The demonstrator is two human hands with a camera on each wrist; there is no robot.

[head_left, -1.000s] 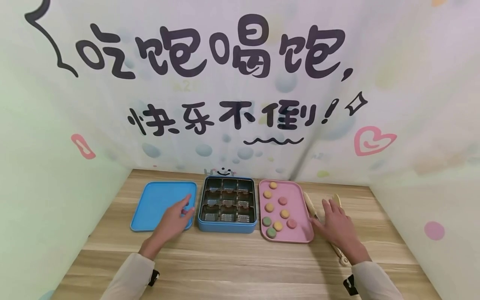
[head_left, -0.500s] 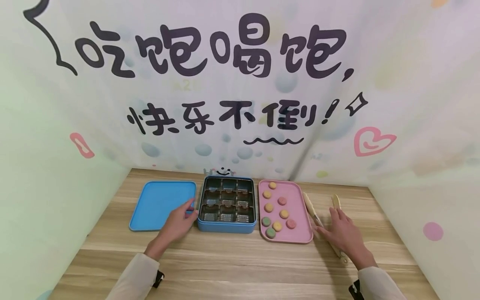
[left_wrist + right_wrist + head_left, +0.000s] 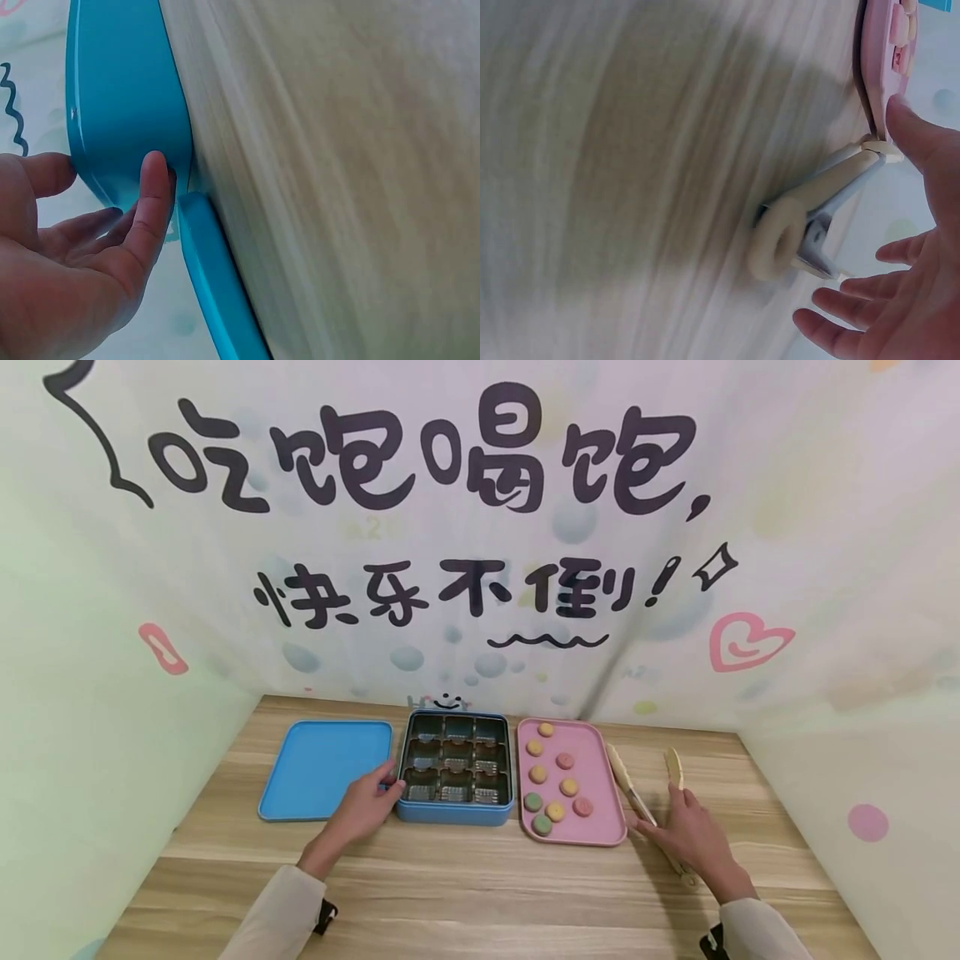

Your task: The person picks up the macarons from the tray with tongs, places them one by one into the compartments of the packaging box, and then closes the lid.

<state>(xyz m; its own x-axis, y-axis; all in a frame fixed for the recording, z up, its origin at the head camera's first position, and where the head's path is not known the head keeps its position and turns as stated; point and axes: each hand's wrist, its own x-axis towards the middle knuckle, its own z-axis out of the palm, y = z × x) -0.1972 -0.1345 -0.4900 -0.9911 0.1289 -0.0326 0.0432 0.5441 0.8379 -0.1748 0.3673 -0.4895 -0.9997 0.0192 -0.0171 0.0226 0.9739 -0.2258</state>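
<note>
My left hand (image 3: 363, 807) is at the left side of a blue box (image 3: 454, 814) with a clear insert of several compartments. In the left wrist view, the thumb touches the rim of the box (image 3: 127, 82) and extended fingers lie along its side. My right hand (image 3: 696, 837) hovers over a pair of tongs (image 3: 621, 770) with cream tips, lying spread on the table. Its fingers are extended in the right wrist view, with the tongs' ring end (image 3: 776, 244) beyond them and nothing held. Beside the tongs is a pink tray (image 3: 592, 758) with several yellow, pink and green macarons (image 3: 569, 787).
A flat blue lid (image 3: 318, 768) lies left of the box, partly behind my left hand. The wooden table (image 3: 465, 893) meets a white wall printed with black lettering (image 3: 480, 589) at the back, with side walls left and right.
My left hand has shifted right from over the lid to the box's left side. My right hand has moved slightly right and nearer to me, uncovering more of the tongs.
</note>
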